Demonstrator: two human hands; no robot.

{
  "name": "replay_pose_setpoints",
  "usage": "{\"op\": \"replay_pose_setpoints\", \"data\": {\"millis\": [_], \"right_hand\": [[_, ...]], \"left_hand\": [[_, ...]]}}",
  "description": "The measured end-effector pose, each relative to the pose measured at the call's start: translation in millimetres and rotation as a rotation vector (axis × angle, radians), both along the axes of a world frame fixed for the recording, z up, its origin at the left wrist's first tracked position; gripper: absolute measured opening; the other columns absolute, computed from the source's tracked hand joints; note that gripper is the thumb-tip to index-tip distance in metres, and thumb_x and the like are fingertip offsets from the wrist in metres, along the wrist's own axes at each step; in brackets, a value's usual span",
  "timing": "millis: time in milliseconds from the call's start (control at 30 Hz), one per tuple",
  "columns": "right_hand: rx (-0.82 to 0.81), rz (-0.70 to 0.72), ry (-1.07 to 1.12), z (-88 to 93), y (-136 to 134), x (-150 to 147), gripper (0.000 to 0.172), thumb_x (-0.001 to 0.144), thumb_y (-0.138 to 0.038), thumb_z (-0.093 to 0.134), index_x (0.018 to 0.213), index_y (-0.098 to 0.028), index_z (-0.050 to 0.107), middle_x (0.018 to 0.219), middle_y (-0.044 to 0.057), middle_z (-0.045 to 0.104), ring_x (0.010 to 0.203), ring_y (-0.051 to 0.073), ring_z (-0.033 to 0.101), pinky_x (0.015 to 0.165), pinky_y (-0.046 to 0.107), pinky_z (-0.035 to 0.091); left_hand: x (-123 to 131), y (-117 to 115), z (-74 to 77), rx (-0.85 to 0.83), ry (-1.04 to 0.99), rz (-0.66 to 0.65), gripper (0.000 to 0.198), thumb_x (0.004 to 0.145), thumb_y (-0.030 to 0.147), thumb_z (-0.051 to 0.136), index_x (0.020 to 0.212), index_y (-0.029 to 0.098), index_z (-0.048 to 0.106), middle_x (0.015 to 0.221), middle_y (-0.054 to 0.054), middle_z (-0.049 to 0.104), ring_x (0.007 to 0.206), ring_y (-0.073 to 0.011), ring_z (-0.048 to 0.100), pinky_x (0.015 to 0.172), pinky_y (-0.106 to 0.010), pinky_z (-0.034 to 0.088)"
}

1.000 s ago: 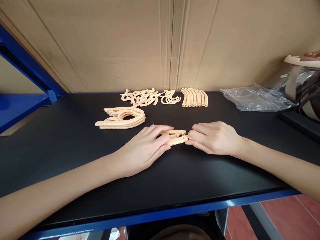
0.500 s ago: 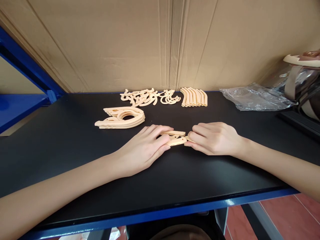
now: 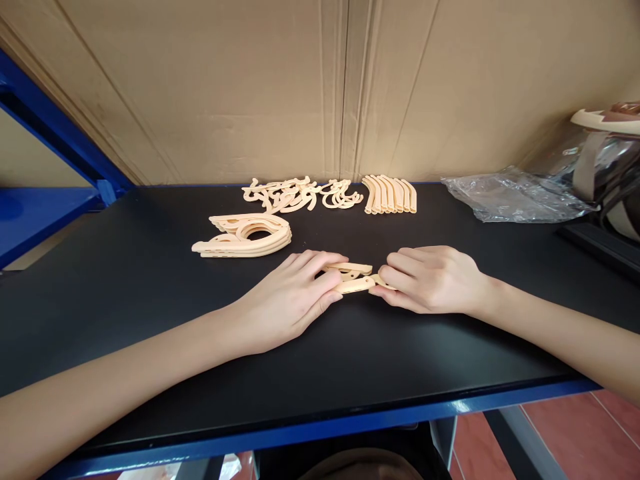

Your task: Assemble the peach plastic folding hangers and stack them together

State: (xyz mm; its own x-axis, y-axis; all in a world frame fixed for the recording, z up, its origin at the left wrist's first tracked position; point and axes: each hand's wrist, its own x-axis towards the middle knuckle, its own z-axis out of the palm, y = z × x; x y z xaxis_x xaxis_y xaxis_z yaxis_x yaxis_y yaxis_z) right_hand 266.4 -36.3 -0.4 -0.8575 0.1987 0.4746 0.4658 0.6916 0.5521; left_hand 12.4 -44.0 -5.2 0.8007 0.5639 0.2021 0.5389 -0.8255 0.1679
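My left hand (image 3: 293,301) lies over a cream plastic folding hanger (image 3: 357,285), its fingers and thumb closed around the left part. Two arms of the hanger stick out to the right of the fingertips. My right hand (image 3: 431,280) is curled shut, pinching a small cream hanger hook piece (image 3: 383,281) that meets the hanger's right end. Most of that piece is hidden under the fingers. Beyond my left hand lies a stack of folded hangers (image 3: 250,248).
Along the back of the black table (image 3: 320,373) lie a heap of loose curved parts (image 3: 285,195), several hooks (image 3: 342,197) and a row of curved arms (image 3: 391,195). A clear plastic bag (image 3: 515,197) is at the right. Cardboard (image 3: 225,87) stands behind.
My right hand has shifted very slightly to the right, and a little more of the hook piece shows. My left hand keeps its hold on the hanger.
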Motion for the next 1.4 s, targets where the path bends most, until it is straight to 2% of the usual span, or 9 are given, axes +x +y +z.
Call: {"op": "replay_pose_setpoints", "data": {"millis": [1400], "right_hand": [[-0.005, 0.014, 0.053, -4.7, -2.3, -2.2, 0.038, 0.094, -0.035, 0.049, 0.059, -0.019, 0.048, 0.049, -0.005, 0.045, 0.044, 0.009, 0.04, 0.044, 0.025, 0.029]], "left_hand": [[0.3, -0.7, 0.7, -0.008, 0.008, -0.019, 0.029, 0.102, 0.028, 0.032, 0.113, 0.018, 0.057, 0.134, -0.009, 0.048, 0.118, -0.0234, 0.045, 0.099, -0.04, 0.037]]}}
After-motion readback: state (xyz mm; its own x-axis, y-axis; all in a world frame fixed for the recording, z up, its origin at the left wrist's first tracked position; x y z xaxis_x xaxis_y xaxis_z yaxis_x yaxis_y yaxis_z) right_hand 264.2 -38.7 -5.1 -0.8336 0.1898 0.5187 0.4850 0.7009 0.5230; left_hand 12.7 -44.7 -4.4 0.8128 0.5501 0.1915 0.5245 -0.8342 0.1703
